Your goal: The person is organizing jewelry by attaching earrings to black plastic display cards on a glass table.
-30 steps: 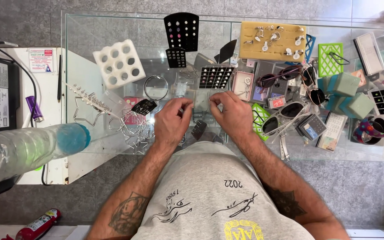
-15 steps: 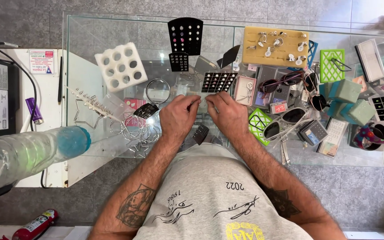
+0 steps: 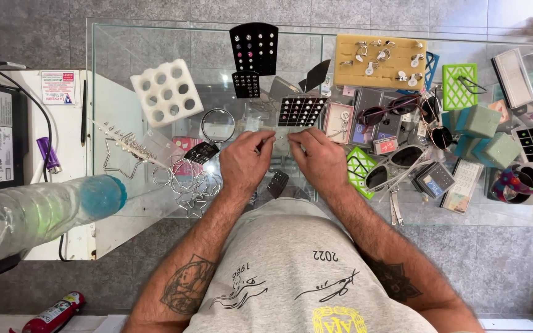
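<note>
Glass counter (image 3: 124, 123) carried jewellery displays; the left hand (image 3: 245, 163) and right hand (image 3: 322, 161) met over it, each grip pinched narrow on a small clear packet (image 3: 282, 139) to steady it between them.

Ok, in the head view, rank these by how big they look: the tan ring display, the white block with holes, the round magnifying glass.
1. Tan ring display, largest.
2. White block with holes, clearly smaller.
3. Round magnifying glass, smallest.
All three lie on the glass counter at about the same distance from the camera, so the order should hold.
</note>
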